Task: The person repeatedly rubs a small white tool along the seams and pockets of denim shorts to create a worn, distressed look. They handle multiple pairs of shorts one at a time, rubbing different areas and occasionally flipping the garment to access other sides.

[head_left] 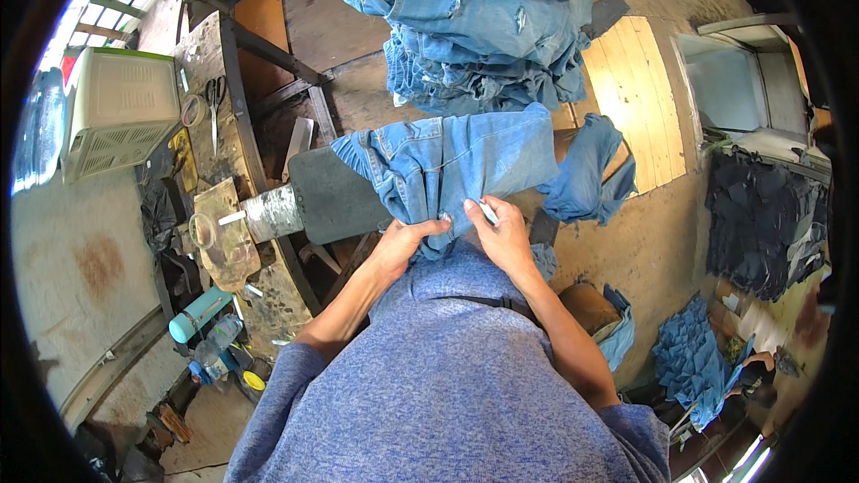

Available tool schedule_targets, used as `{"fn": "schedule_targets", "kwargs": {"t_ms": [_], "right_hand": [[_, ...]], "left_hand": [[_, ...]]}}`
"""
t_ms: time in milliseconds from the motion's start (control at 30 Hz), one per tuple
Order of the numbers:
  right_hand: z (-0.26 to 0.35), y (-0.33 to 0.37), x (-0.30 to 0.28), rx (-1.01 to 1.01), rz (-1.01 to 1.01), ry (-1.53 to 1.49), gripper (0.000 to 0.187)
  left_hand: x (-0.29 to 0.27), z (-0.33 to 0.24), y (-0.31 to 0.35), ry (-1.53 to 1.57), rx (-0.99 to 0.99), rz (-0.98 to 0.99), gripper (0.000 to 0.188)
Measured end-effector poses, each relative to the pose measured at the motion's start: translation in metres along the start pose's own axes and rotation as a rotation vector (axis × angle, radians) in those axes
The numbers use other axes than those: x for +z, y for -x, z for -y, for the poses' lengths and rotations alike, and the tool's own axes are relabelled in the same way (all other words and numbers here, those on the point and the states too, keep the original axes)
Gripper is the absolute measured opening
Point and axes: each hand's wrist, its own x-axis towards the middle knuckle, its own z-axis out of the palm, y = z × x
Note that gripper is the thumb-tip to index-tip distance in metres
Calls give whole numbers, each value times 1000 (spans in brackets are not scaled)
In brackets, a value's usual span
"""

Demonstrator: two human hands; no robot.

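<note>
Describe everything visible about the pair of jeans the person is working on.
The jeans are light blue denim with orange-brown stitching, draped over a dark padded board. The waistband end bunches toward the person. The left hand pinches the bunched edge; the right hand presses on it while holding a small white object. A stack of similar jeans lies beyond.

Cramped workshop, daylight coming in

We stood on a dusty floor (72,268), beside a cluttered wooden workbench (210,80) and a pale plank panel (635,98).

Scissors (215,100) lie near a white crate (121,112); a teal bottle (199,312) sits lower down.
</note>
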Motion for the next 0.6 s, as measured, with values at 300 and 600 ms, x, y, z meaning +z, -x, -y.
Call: {"fn": "schedule_targets", "kwargs": {"t_ms": [300,600], "right_hand": [[0,-2,-6,-35,60,9,45],[-2,-2,-9,37,73,-91,40]], "left_hand": [[10,-3,1,-36,11,-65,24],[-6,3,4,5,-39,-34,24]]}}
